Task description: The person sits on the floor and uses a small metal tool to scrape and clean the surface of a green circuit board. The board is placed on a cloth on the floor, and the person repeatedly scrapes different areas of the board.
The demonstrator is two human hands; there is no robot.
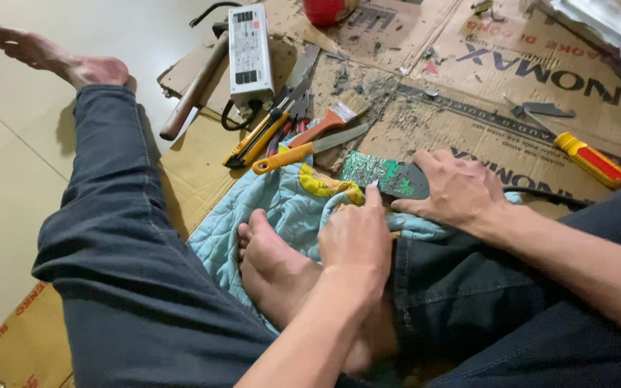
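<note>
Evidently the person is sitting on the floor and working a green circuit board [376, 172] that is lying on a light blue quilted cloth [289, 208] just beyond the bare foot [271, 266]. The right hand [458, 190] is lying flat over the board's right end, fingers together and palm down, pressing it onto the cloth rather than pinching it. The left hand [353, 241] is loosely curled, with one fingertip reaching up to the board's near edge; whether anything small is held between its fingers cannot be told. The board is looking thin, stiff and light, so it is likely sliding easily on the soft cloth unless pinned, and it is probably brittle if bent, with small parts and solder points that could snap or prick. Holding it by the bare edges or pressing on a flat, clear patch seems the safer grip. Beyond it, on the dirty cardboard [468, 79], a putty knife with an orange handle [303, 152], a small brush [325, 122], pliers [267, 136] and a grey power supply box [249, 50] are lying close together, and a yellow and red tool [592, 159] is sitting well apart to the right.
</note>
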